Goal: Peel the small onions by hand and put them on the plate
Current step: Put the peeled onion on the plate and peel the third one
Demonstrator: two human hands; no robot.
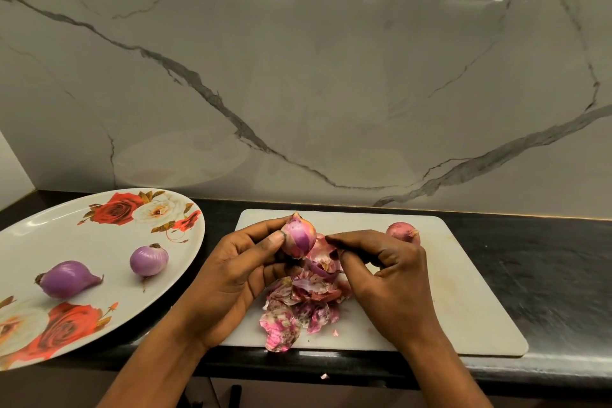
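- Onions: four in all.
- Peeled: two, a long onion (68, 278) and a round onion (149, 260), both on the plate (82, 238).
- Half-peeled: one, the held onion (299, 238), gripped by the left hand (231, 275).
- Unpeeled: one, the far onion (403, 232), lying on the cutting board (463, 291).
- Plates: one, printed with roses.
- Cutting boards: one, white.
- Hands: two; the right hand (387, 278) pinches one flap of skin (326, 250).
- Heaps: one heap of skins (298, 305) on the board, its pieces too jumbled to count.
- Stray bits: one scrap (324, 376) below the counter's front edge.
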